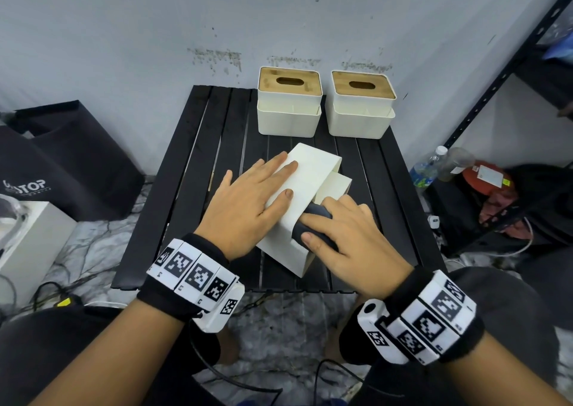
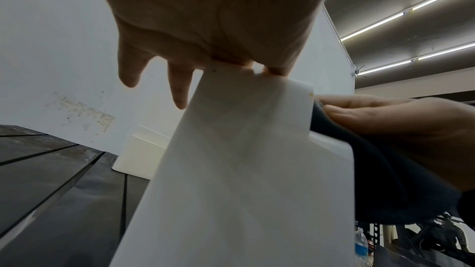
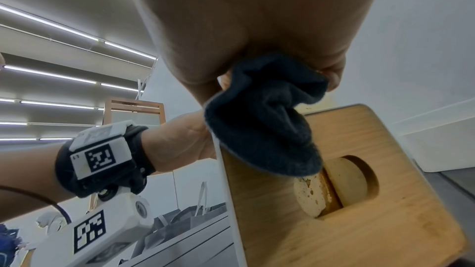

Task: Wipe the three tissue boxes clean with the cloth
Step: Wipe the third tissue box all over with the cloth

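Cream tissue box [image 1: 305, 201] tipped on its side mid-frame, pinned flat under straight left hand [image 1: 248, 208] fingers so it probably won't skid, right hand [image 1: 350, 238] curled round the dark cloth [image 1: 313, 222] at the lid edge, other two boxes [image 1: 290, 100] upper centre, rubbed face hidden.

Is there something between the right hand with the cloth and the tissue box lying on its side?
Nothing visible does. The right hand grips the dark cloth and already presses it against the tipped tissue box, at the edge by its wooden lid. The left hand lies flat on the box's upper face, beside the cloth.
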